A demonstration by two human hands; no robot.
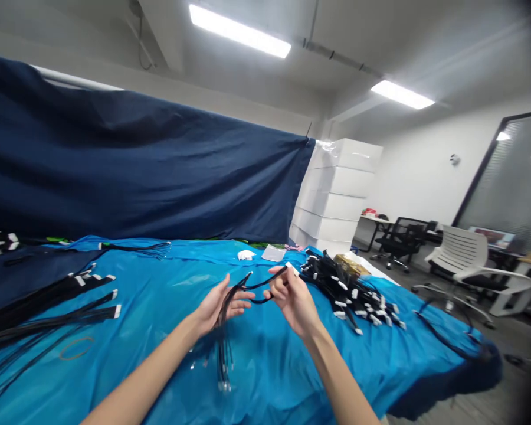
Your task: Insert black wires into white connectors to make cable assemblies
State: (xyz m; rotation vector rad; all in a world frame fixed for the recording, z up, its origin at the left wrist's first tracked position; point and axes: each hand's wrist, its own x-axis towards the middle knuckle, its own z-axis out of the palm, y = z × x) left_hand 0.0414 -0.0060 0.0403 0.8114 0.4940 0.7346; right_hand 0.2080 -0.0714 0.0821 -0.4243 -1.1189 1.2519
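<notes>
A black cable harness (225, 313) hangs between my hands above the blue cover, its loose thin wire ends dangling down with small bright tips. My left hand (219, 304) is turned palm inward with thumb up and fingers stretched out; the strands run against its palm without being gripped. My right hand (292, 298) is closed, pinching the harness near a white connector (293, 270) at its upper end. Between the two hands the cable bows in a loop. To the right of my right hand lies a heap of black cables with white connectors (349, 289).
Bundles of black cables (48, 307) lie at the left, near a tan rubber band (76, 348). Another bundle (135, 248) rests farther back. A white crumpled piece (246, 255) and a clear bag (274, 253) sit beyond my hands. White boxes (340, 189) stand behind the blue-covered table (159, 366).
</notes>
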